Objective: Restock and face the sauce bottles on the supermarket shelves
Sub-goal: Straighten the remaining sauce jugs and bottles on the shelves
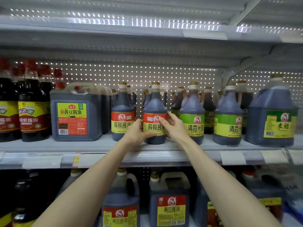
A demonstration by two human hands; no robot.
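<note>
One dark plastic soy sauce bottle with a red-and-yellow label (155, 105) stands upright near the front of the grey metal shelf (98, 145); the left hand (136, 133) curls round its left side, the right hand (173, 126) grips its right side.

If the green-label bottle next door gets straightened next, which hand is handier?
Probably the right hand: it grips the red-label bottle on the side facing the green-label bottle; the left hand holds the opposite side.

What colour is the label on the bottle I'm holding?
The label on the bottle is red on top, yellow below; head view shows it.
</note>
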